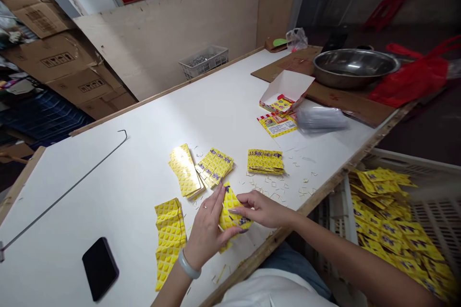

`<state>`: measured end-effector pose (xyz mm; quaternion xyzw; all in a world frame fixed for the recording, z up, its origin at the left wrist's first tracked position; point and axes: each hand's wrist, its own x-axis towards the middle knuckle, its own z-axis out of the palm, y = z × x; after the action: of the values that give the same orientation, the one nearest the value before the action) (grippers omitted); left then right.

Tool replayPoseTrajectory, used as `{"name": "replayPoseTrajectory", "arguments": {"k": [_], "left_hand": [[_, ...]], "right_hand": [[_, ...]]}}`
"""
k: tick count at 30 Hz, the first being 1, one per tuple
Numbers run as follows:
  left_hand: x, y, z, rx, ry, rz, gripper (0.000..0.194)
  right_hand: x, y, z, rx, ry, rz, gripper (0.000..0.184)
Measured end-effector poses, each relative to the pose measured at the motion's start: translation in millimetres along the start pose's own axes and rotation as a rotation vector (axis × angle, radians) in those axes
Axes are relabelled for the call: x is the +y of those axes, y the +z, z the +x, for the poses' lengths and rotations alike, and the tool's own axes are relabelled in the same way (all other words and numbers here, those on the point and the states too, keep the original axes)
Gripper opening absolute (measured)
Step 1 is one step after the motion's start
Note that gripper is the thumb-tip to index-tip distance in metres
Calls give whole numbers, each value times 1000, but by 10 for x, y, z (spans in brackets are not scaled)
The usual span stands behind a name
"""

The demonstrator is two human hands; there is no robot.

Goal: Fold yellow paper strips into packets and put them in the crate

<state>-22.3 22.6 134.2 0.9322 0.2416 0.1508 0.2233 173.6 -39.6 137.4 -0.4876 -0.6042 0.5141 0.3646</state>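
In the head view, the left hand (pixel 208 225) and the right hand (pixel 264 208) work together over a yellow bundle (pixel 228 205), held just above the white table (pixel 122 177) near the edge closest to the person. The left hand is clamped on the bundle, fingers along its far left side and thumb across its near end; the right hand pinches its right edge, thumb on the face and fingers curled. Whether the bundle is one folded piece or several pieces cannot be told. Handling it well calls, I judge, for a steady left hold while the right thumb and fingers do the fine work, with light pressure so that the thin material does not crease and the edges stay even. Just beyond the fingertips lie a plain yellow stack (pixel 184 170) and a printed stack (pixel 216 167), touching or nearly so; another stack (pixel 265 161) sits apart to the right. A creased yellow strip (pixel 167 237) lies beside the left wrist. Small paper scraps (pixel 275 186) litter the table to the right, and keeping them from between the layers would seem wise. A crate (pixel 432 223) of yellow packets (pixel 391 237) stands by the right arm.
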Motion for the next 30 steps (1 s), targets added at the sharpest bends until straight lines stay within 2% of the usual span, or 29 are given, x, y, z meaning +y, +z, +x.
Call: {"name": "replayPoseTrajectory", "arguments": {"k": [3,5,8,10,12,14,16,18,22,26,28,30], "left_hand": [[98,8,12,-114,-141,-302,75],[154,-5,21,-194,-225,-493,59],[185,-24,33,-287,-363,-811,46],[170,-33,33,-387,-490,-1114,45],[143,-55,29,-500,-597,-1394,44],[122,-96,28,-586,-643,-1567,42],[115,-146,31,-645,-652,-1658,41],[116,-188,37,-688,-646,-1707,41],[114,-214,47,-714,-651,-1740,43],[136,-210,63,-719,-663,-1742,43],[174,-208,67,-701,-666,-1721,40],[222,-199,61,-648,-669,-1686,38]], "right_hand": [[-73,-42,-27,-2,-27,-46,41],[-91,-58,-38,27,-39,-187,40],[-139,-98,-70,180,-59,-517,33],[-209,-156,-113,278,-131,-604,30],[-295,-239,-168,246,-230,-521,35],[-367,-328,-221,85,-279,-379,41],[-402,-403,-259,-99,-260,-248,44],[-402,-455,-280,-221,-191,-120,44],[-356,-501,-286,-289,-55,106,48],[-266,-441,-232,-232,-1,189,42],[-196,-350,-183,-113,12,235,32],[-129,-230,-135,73,7,294,25]]}}
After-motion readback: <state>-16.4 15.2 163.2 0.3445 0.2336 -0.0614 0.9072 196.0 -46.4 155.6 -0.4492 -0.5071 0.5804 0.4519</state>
